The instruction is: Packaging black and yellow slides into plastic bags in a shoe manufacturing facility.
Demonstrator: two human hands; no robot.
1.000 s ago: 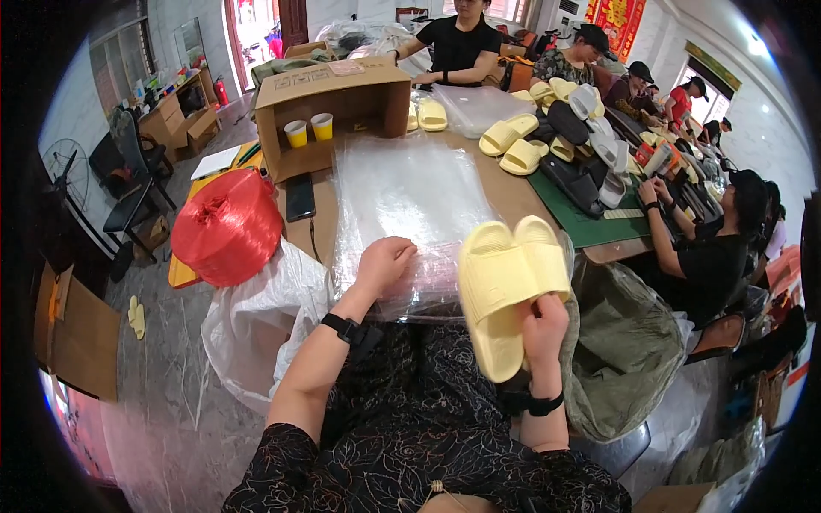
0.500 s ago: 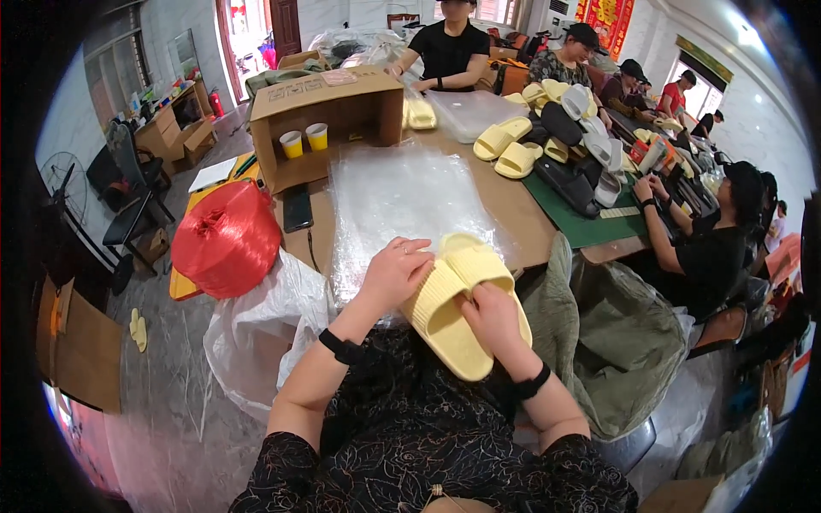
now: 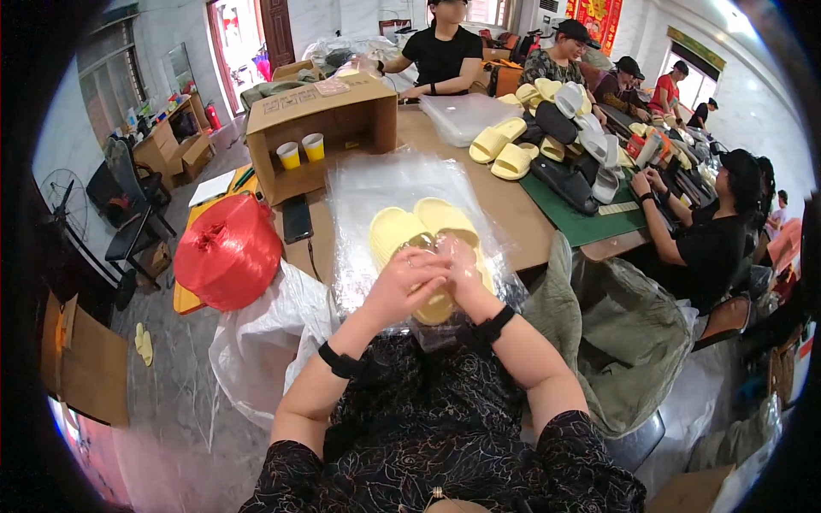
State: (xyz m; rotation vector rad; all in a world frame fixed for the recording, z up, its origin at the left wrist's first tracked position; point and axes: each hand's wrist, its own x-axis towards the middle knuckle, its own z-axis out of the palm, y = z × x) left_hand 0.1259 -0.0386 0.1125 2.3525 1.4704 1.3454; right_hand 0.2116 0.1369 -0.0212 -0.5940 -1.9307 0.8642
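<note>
Slippers (image 3: 423, 231), 2 pale yellow ones paired side by side, lie soles down at the near edge of the bench (image 3: 505, 205) on the stack of clear plastic bags (image 3: 376, 184), which puts the top bag right under them. I have my left hand (image 3: 404, 286) curled over the heel of the left slipper and my right hand (image 3: 462, 274) closed on the heel of the right one, with clear film bunched over the fingers, seemingly to keep the pair together. Just left sits a red twine spool (image 3: 227, 252), within easy reach.
</note>
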